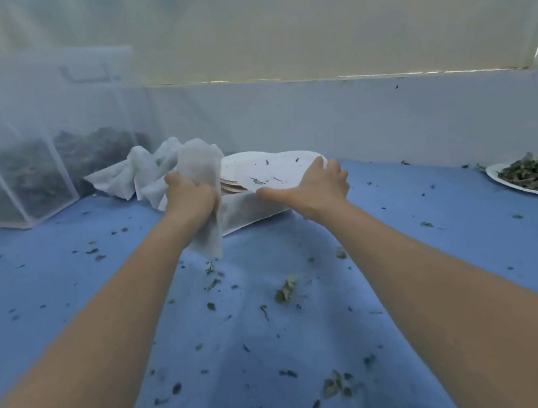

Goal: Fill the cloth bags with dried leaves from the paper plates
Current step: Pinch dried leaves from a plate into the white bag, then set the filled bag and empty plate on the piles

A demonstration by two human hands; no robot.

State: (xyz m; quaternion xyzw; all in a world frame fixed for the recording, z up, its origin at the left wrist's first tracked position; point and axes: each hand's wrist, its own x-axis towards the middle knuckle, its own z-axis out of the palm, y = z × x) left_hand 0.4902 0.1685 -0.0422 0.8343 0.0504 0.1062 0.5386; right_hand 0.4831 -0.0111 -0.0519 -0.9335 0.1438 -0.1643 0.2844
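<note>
Blue surface [64,284] littered with leaf crumbs [286,289], broad open stretch between and beside both forearms; far edge closed off by white wall [387,118]; left hand [190,194] clenched round white cloth bag [200,179], bag's lower end hanging just above the crumbs; right hand [322,184] gripping near rim of nearly bare paper plate [276,170], fingers curled over the edge, plate tilted above stack of plates [234,188] and touching or just over it, hard to tell which; spare cloth bags [139,173] heaped just behind left hand; translucent bins [32,175] of dark leaves crowding far left corner; second paper plate [495,173] piled with dried leaves [536,173] well apart at right edge, clear surface between it and right hand.
</note>
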